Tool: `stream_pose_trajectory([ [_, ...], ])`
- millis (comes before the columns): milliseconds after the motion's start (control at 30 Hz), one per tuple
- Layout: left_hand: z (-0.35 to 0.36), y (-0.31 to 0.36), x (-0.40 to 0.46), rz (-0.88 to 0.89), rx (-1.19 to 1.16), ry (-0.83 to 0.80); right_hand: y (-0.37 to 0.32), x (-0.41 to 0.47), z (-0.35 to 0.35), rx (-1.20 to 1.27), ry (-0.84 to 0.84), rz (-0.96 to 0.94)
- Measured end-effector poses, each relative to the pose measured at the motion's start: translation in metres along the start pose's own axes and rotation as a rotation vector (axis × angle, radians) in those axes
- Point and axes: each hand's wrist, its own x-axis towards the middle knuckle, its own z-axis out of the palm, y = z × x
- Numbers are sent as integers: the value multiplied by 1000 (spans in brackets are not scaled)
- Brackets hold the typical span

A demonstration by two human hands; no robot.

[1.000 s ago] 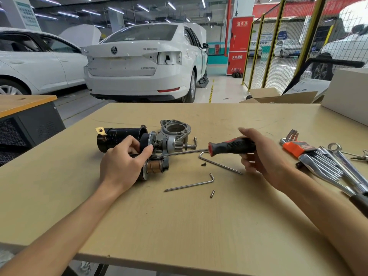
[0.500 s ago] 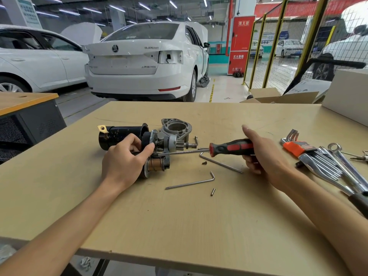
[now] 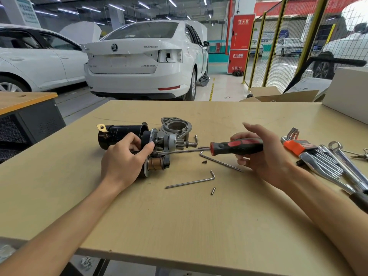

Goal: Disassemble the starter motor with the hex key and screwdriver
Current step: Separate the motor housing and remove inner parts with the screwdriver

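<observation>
A car workshop: a white car (image 3: 143,60) stands behind a tan table (image 3: 179,226), with a yellow mesh fence to its right. The starter motor (image 3: 147,140) lies on the table's far-left part, and everything below is placed from it.

Right of the motor, near the table's right edge, an orange holder (image 3: 294,146) carries a row of hex keys; wrenches (image 3: 342,158) lie just beside it. Farther right and behind, an open cardboard box (image 3: 278,94) sits past the table edge; its contents cannot be seen.

The left hand (image 3: 123,160) grips the motor from the near side, fingers curled over the black body, thumb against the metal flange. The right hand (image 3: 264,154), right of the motor, holds the screwdriver (image 3: 235,148) loosely: the handle rests across the lower fingers, while the upper fingers are spread open above it.

The motor's long axis runs left to right, black housing to the left, pinion end to the right. The screwdriver lies along the same line, its tip reaching left to the motor by the left thumb.

Just right and in front of the motor, two loose hex keys (image 3: 191,181) lie flat, with a small screw (image 3: 204,161) and a pin (image 3: 213,191) near them.
</observation>
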Motion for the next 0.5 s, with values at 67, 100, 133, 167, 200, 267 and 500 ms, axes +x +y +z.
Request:
stream_pose_trajectory([
  [67,0,0,0,-2,2,-2,-1,-1,-1,32,-33,10],
  [100,0,0,0,-2,2,-4,0,-1,-1,47,-49,12],
  [133,0,0,0,-1,3,-5,0,-1,-2,63,-65,15],
  [167,0,1,0,0,3,-7,0,-1,-2,79,-78,18],
  [200,0,1,0,0,3,-9,-1,-1,-2,97,-88,23],
  [267,-1,1,0,1,5,-8,-1,-1,-2,134,-102,24],
  [500,-1,1,-1,2,11,-5,0,1,1,203,-148,23],
])
